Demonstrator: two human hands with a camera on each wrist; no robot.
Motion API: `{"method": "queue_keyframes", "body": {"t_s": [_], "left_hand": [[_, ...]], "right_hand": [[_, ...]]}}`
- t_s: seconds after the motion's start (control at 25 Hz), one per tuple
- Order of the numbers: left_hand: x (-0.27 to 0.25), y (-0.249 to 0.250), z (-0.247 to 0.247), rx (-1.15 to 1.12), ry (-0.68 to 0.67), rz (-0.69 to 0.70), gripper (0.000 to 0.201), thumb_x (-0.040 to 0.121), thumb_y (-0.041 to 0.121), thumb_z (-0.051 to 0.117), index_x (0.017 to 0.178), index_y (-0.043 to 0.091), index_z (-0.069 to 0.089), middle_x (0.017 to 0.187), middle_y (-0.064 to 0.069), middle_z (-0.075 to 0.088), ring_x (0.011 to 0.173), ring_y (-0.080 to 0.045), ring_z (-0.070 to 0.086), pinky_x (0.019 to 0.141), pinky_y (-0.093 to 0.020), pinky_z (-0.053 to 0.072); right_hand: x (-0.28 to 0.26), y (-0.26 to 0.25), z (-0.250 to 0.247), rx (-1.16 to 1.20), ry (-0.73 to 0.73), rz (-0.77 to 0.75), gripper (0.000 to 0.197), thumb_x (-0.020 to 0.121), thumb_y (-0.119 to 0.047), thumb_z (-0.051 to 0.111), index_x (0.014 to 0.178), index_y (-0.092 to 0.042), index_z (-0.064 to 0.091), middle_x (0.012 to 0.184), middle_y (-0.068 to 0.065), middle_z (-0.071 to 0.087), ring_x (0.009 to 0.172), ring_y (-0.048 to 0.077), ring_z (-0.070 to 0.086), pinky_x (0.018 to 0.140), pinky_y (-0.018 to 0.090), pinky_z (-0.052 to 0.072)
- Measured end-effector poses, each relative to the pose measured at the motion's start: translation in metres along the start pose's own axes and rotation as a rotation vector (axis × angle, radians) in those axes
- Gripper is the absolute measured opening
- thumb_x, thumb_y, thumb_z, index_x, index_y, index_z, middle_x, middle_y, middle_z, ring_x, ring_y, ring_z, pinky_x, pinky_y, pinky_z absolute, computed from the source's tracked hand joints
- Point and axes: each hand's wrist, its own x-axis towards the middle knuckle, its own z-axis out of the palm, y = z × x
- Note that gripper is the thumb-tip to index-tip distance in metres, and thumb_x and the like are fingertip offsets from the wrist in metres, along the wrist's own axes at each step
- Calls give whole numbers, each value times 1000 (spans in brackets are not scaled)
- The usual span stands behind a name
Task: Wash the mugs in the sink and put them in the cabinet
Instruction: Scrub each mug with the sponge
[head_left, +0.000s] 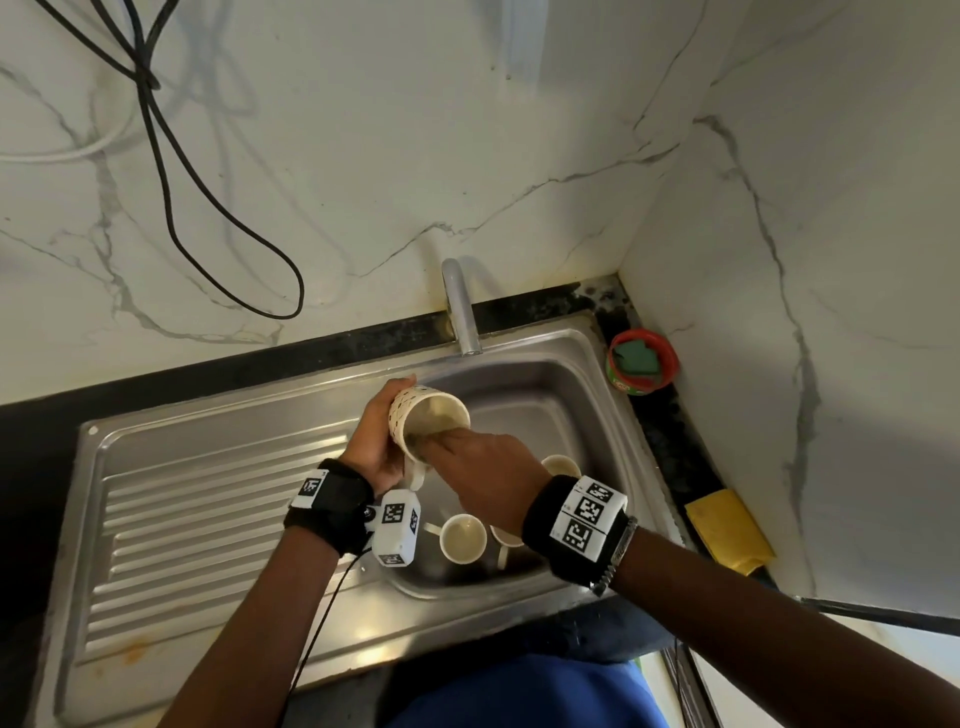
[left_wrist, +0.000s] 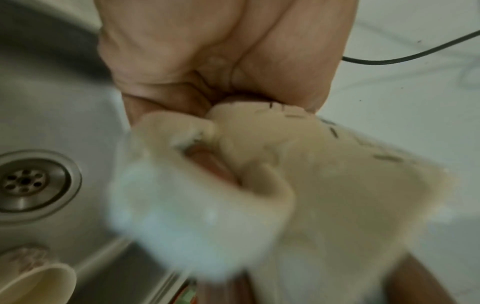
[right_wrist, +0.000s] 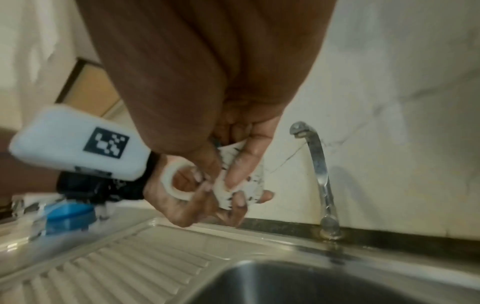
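A cream mug with dark flecks (head_left: 410, 415) is tipped on its side above the steel sink (head_left: 587, 353), mouth facing right. My left hand (head_left: 382, 431) grips its body, with the handle near the palm. In the left wrist view the mug (left_wrist: 337, 195) fills the frame, blurred, below my left hand (left_wrist: 194, 61). My right hand (head_left: 462, 457) has fingers inside the mug and, in the right wrist view, its thumb (right_wrist: 244, 164) lies on the mug's (right_wrist: 250, 181) outer wall. Three more cream mugs (head_left: 462, 538) (head_left: 560, 465) (head_left: 506, 538) stand in the basin below.
A chrome faucet (head_left: 462, 312) rises behind the basin, with no water showing. The ribbed drainboard (head_left: 208, 519) lies to the left. A red bowl holding a green sponge (head_left: 643, 361) and a yellow cloth (head_left: 727, 525) sit along the right counter. Black cables (head_left: 208, 208) hang on the marble wall.
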Motion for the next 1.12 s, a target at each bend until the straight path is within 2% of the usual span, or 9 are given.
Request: {"method": "queue_keyframes", "body": {"t_s": [0.08,0.24,0.36,0.48,0.56,0.68,0.76,0.92,1.12], "left_hand": [[-6,6,-5,45,-62,-7,62,89,67,64,107,9,73,94,-14,70,84,-28,67,79,-38,54],[-9,-10,5,-118,-16,230,67,96,66,55,132,10,65,103,-10,71,80,-21,68,64,-31,56],[-2,-11,12,-201,97,209,48,87,58,68,107,14,69,89,-7,70,75,-22,69,65,-30,56],[1,1,-8,-34,125,-26,53,74,64,72,88,12,71,66,-6,62,49,-19,56,45,-22,45],[-3,-5,-10,-10,97,-21,61,81,72,64,88,12,74,61,-5,62,42,-15,51,36,-17,36],[0,-21,4,-124,63,153,66,88,75,58,104,13,73,74,-7,67,52,-18,58,41,-22,36],[7,-22,5,-141,84,179,62,83,72,67,99,12,72,72,-8,61,53,-21,49,50,-28,26],[8,-12,-5,-140,26,74,58,88,64,64,87,7,68,54,-6,56,33,-13,40,34,-19,28],[8,-11,-2,-68,39,-49,56,80,64,73,77,9,63,52,-4,54,28,-10,35,29,-14,27]], "right_hand": [[-1,12,2,18,90,-30,55,84,0,64,137,-17,60,112,9,72,82,36,71,53,42,54],[15,6,5,553,260,312,27,102,-19,58,129,-14,58,107,11,75,84,35,72,68,48,59],[17,-3,13,612,151,236,25,106,-19,53,130,-12,56,111,12,72,86,34,71,69,50,58],[4,16,15,78,49,-66,52,90,-2,54,140,-18,56,136,5,62,115,26,64,68,38,50],[2,24,10,28,31,-31,52,87,-1,55,136,-15,58,132,6,63,113,27,63,63,34,42],[9,5,8,333,-37,179,41,103,-16,52,143,-16,45,119,12,69,97,35,68,68,41,51],[9,-3,9,363,-68,125,43,101,-14,52,143,-16,42,117,12,70,87,35,70,66,44,56],[4,10,3,-245,-30,-37,50,84,-14,44,131,-15,60,136,4,60,118,26,60,73,38,48],[9,-6,-12,268,-232,57,46,86,-8,63,131,-9,51,102,2,61,77,26,61,59,32,40]]}}
